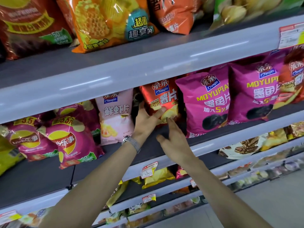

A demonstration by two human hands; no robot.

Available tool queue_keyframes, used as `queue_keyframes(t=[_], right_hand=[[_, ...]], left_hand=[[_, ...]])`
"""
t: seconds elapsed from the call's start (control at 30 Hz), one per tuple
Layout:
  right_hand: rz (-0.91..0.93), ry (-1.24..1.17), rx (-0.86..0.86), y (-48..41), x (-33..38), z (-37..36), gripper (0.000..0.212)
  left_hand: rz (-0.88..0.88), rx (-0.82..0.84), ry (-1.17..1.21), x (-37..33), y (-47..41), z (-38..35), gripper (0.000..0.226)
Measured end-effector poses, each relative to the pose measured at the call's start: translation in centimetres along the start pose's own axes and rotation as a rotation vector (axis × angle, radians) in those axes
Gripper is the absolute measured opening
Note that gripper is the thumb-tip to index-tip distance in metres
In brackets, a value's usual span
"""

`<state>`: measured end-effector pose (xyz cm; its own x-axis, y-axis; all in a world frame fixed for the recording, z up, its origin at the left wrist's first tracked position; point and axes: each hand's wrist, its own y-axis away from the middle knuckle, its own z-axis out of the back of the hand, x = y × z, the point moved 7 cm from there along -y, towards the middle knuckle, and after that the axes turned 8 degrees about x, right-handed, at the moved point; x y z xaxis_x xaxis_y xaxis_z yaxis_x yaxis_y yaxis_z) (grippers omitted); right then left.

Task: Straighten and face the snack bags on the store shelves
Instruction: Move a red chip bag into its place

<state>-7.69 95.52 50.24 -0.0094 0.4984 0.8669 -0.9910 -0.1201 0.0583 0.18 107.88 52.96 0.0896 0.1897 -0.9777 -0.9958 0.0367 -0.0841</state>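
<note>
The red potato chips bag stands upright on the middle shelf, far back under the edge of the upper shelf. It is between the pale pink shrimp chips bag on its left and a magenta bag on its right. Its front faces outward, and the print is readable.

The left hand grips this red bag at the lower left side. The thumb lies across the front of the bag and the other fingers go behind its left edge. There is a wristwatch with a metal mesh band on the left wrist.

The right hand holds nothing. Its fingers are straight and a little spread, and they point toward the bottom of the red bag. The fingertips reach the lower edge of the bag, but I cannot tell if they really touch it.

A second magenta bag stands further to the right, just beside the first one. At the left part of the same shelf, two dark pink chips bags lean backward, closer to the front edge. On the upper shelf, an orange bag stands tilted. A price tag hangs on the front rail of the middle shelf, below the hands.
</note>
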Motion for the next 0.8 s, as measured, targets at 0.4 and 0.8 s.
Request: queue_keyframes(t=[0.4,0.8], right_hand=[[-0.062,0.065,-0.088,-1.7,0.9,0.7,0.072],[-0.063,0.357,-0.164,1.8,2.4,1.8,0.049]], left_hand=[[0.012,0.063,-0.225,-0.1,0.2,0.3,0.069],[-0.098,0.331,-0.610,-0.4,4.9,1.8,0.062]])
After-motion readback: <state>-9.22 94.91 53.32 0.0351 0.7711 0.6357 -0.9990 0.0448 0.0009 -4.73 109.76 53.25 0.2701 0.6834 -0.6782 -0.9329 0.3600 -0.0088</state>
